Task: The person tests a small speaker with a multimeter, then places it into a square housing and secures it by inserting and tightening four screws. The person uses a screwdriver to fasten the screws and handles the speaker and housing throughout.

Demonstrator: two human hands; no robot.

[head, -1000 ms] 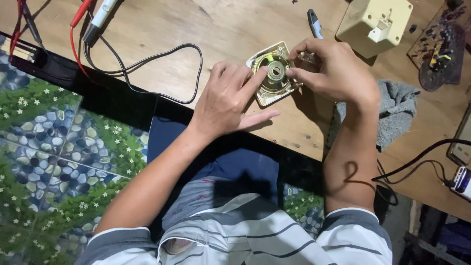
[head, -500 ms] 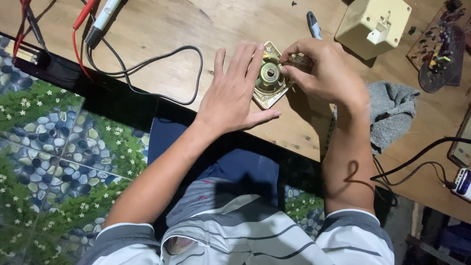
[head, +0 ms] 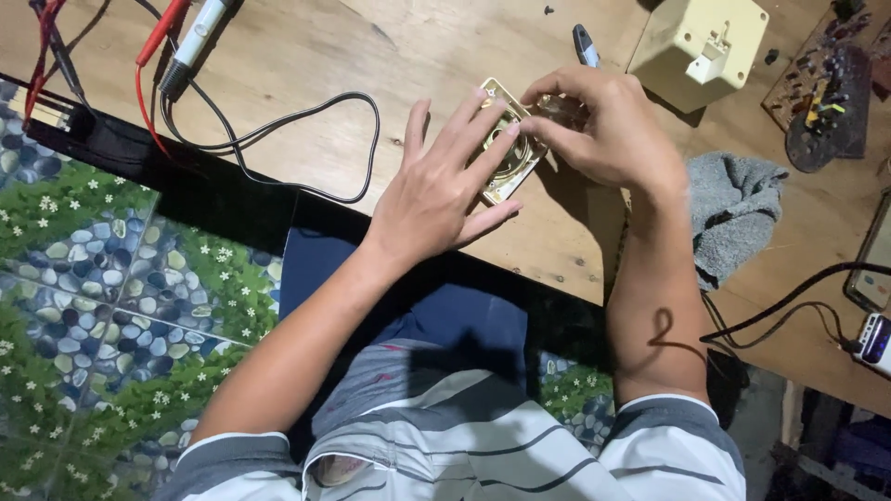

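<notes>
A right hand (head: 608, 134) pinches a small part between thumb and fingertips at the upper edge of a square cream plate (head: 509, 153), though what the fingers hold is too hidden to tell. The left hand (head: 444, 186) lies flat and open over the plate, fingers spread across its round middle, gripping nothing and pressing it to the wooden table (head: 306, 65). The plate sits near the table's front edge, tilted like a diamond, between the two hands. Just behind the right hand lies a blue-handled tool (head: 585, 44), and beyond it a cream box (head: 696, 46) with a white stub on its face. A grey cloth (head: 733, 213) is crumpled just to the right of the right forearm. A circuit board (head: 821, 93) with coloured parts rests at the far right corner. A black cable (head: 278, 130) loops across the table to the left, running up to a pen-like tool (head: 190, 46) beside red leads (head: 153, 46). At the right edge another black cord runs to a small white device (head: 872, 339). Below the table, the floor (head: 102, 278) is tiled in blue pebbles, green leaves and white flowers. The person wears a grey-and-white striped shirt (head: 464, 445).
</notes>
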